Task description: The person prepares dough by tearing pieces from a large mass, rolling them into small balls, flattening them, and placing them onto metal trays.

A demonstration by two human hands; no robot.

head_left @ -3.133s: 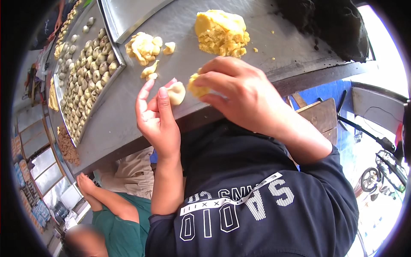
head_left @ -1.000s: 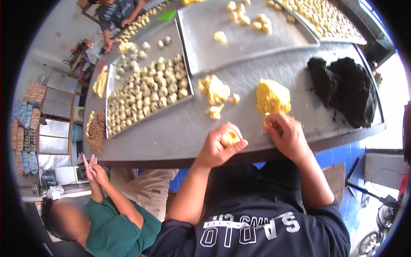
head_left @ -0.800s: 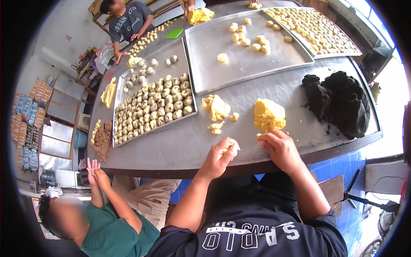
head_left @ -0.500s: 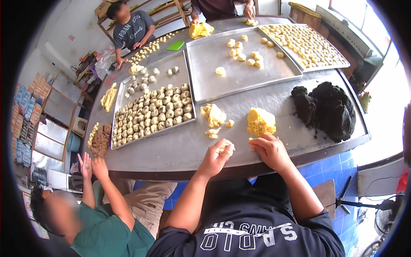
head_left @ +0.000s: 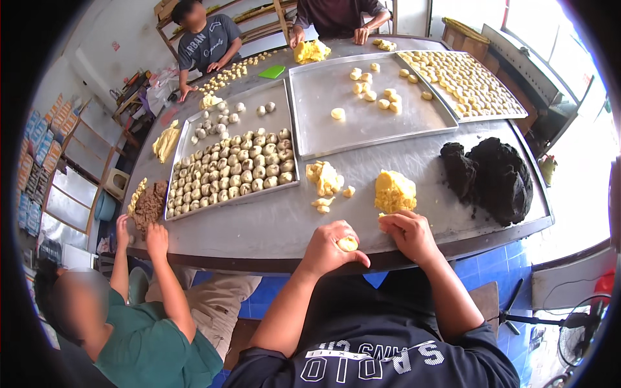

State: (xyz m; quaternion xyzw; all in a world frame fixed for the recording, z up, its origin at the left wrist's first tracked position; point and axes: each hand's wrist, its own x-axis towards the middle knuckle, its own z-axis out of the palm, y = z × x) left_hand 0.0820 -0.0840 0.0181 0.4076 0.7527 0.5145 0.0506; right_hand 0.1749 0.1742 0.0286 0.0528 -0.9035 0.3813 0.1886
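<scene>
My left hand [head_left: 333, 246] is curled around a small pale piece of dough [head_left: 348, 244], its thumb stretched out to the side. My right hand [head_left: 409, 233] has its fingers pinched together, with a bit of yellow crumbly dough at their tips. Just beyond it sits a yellow crumbly dough mound [head_left: 395, 191], close to my knuckles. To the left of that mound lie a pale dough lump [head_left: 325, 177] and several small torn dough pieces [head_left: 322, 204]. A big dark, nearly black mass [head_left: 501, 181] rests on the metal table [head_left: 272, 240] to the right.
A tray [head_left: 233, 205] of dough balls stands left, a sparsely filled tray [head_left: 323, 139] ahead, and a full one [head_left: 462, 84] far right. A co-worker in green [head_left: 145, 343] works at my left by a brown mass [head_left: 150, 205]. Two people stand across the table.
My left hand has turned so the dough piece shows, and its thumb has swung outward. My right hand stays pinched near the yellow mound. The co-worker's hands have moved toward the brown mass.
</scene>
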